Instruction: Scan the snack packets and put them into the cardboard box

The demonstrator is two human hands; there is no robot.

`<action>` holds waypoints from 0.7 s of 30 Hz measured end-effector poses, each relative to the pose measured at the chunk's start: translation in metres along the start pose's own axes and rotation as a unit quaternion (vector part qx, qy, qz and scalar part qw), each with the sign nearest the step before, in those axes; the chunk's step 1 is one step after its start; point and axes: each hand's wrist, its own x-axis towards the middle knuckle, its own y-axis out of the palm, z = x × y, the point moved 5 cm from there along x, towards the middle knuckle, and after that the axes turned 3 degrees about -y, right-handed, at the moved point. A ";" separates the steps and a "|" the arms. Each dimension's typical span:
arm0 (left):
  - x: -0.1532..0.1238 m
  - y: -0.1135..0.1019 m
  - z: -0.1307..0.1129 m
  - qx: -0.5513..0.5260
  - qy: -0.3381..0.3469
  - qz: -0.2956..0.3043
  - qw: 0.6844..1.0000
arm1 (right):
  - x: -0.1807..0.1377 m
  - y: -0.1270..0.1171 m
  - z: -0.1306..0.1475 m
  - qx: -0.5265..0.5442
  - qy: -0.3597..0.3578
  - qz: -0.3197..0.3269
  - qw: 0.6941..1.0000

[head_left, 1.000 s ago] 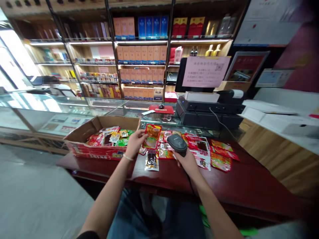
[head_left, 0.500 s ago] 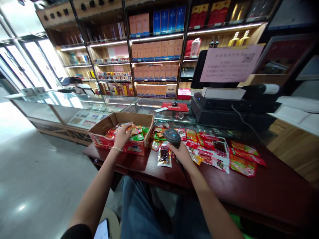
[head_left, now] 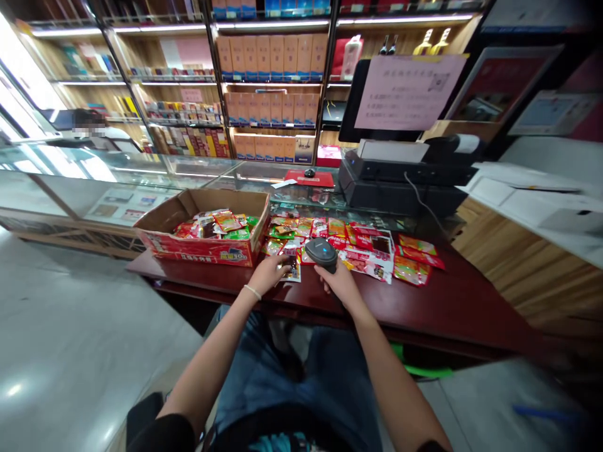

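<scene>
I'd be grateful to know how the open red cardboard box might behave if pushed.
The open red cardboard box would probably slide rather than tip, being wide and low on a glossy maroon tabletop. It may flex, since the cardboard looks thin. The loose, shiny plastic packets inside could shift.

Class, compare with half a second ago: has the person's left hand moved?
Yes: the left hand has moved rightward, from over the cardboard box to the dark packet beside it.
</scene>
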 end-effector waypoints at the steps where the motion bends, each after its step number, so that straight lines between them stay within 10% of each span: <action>1: 0.000 0.007 0.004 0.029 -0.016 -0.005 0.999 | -0.004 -0.001 -0.002 0.008 0.000 -0.002 1.000; 6: 0.003 0.018 0.007 0.200 -0.107 -0.051 0.973 | -0.013 -0.003 -0.011 0.031 0.001 -0.017 0.999; 13: 0.026 0.029 0.017 0.218 -0.148 0.087 0.961 | -0.014 -0.002 -0.021 0.043 0.016 -0.031 0.998; 21: 0.003 0.034 0.012 0.213 -0.023 0.023 0.977 | -0.014 -0.002 -0.020 0.037 0.015 -0.030 0.999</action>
